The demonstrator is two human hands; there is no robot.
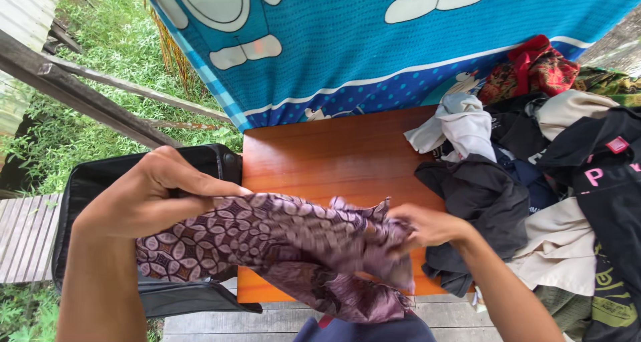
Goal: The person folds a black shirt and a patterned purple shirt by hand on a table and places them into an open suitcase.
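Observation:
A purple patterned cloth (280,245) is stretched between both my hands above the near edge of a small wooden table (334,155). My left hand (150,195) grips one end of it at the left, over a black bag (107,182). Over at the right, my right hand (427,225) pinches the other end, close to a heap of clothes. The cloth sags and bunches in the middle and hangs below the table's front edge.
A pile of clothes (534,175) in black, white, cream and red covers the table's right side. A blue printed sheet (374,42) hangs behind the table. Wooden rails (87,92) and grass lie to the left, floor planks below.

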